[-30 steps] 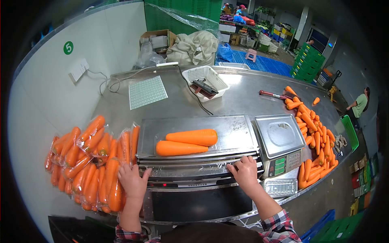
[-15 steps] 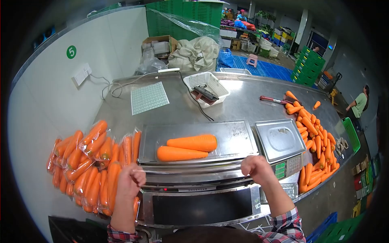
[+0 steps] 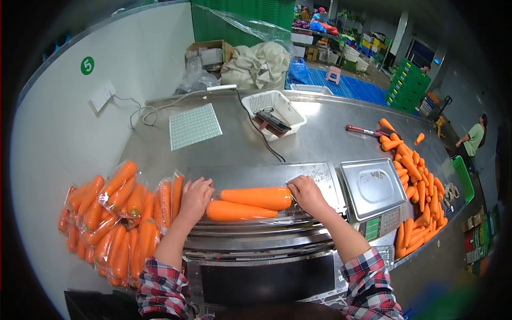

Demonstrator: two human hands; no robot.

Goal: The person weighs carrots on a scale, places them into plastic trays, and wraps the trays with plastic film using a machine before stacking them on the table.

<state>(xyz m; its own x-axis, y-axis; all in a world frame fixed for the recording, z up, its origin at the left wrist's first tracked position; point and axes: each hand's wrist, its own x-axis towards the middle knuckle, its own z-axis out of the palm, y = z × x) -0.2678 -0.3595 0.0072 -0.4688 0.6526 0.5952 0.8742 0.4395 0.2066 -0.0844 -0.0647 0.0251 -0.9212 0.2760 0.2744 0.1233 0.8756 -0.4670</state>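
Two large carrots (image 3: pixel 248 201) lie side by side under clear plastic film on the metal plate (image 3: pixel 320 170) of the wrapping machine. At their left end, my left hand (image 3: pixel 196 198) rests with its fingers bent and pressed together at the film's edge. My right hand (image 3: pixel 308 196) is at the other end, thumb and fingers closed on the film close to the carrot tip. How much film lies under the fingers is hidden. To the left is a pile of wrapped carrots (image 3: pixel 120 224), and right of the plate stands a weighing scale (image 3: pixel 372 186).
Loose carrots (image 3: pixel 418 181) are heaped along the right side of the steel table (image 3: pixel 320 133). Behind the plate are a white basket (image 3: pixel 290 114) with a dark device, a label sheet (image 3: pixel 194 127) and a red-handled knife (image 3: pixel 362 131). A person (image 3: pixel 472 140) stands at far right.
Both hands have moved forward from the machine's front edge to the two ends of the carrots. Film now shows around the carrots, between my hands.
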